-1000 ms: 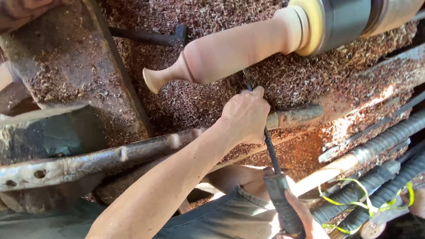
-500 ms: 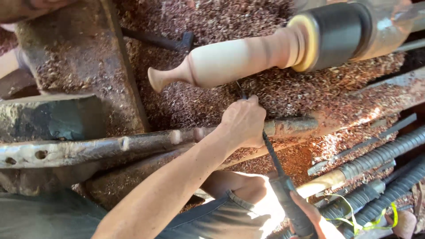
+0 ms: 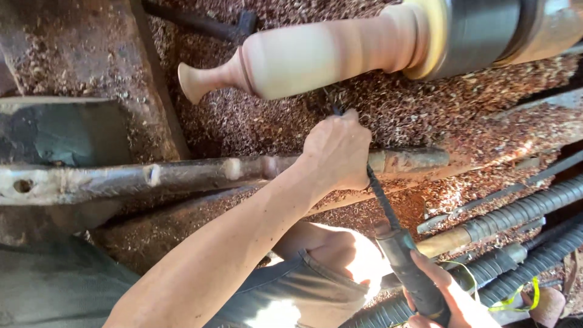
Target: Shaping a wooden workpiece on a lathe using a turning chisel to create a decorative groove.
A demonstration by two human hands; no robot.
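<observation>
A pale turned wooden piece [image 3: 316,54], shaped like a slim vase, is held sideways in a dark lathe chuck [image 3: 480,33]. My left hand [image 3: 337,152] rests on a long metal tool rest bar [image 3: 182,176] and grips the dark shaft of a turning chisel [image 3: 379,203]. The chisel tip reaches up under the wood. My right hand [image 3: 449,297] at the bottom right grips the chisel's dark handle [image 3: 413,273].
Reddish wood shavings [image 3: 255,121] cover the lathe bed. Several ribbed metal rods and tools [image 3: 522,212] lie at the right. A dark hammer-like tool [image 3: 206,24] lies at the top. A heavy metal block [image 3: 61,133] sits at the left.
The view has shifted a little to the right and closer. My hands keep the same grip on the chisel against the wood.
</observation>
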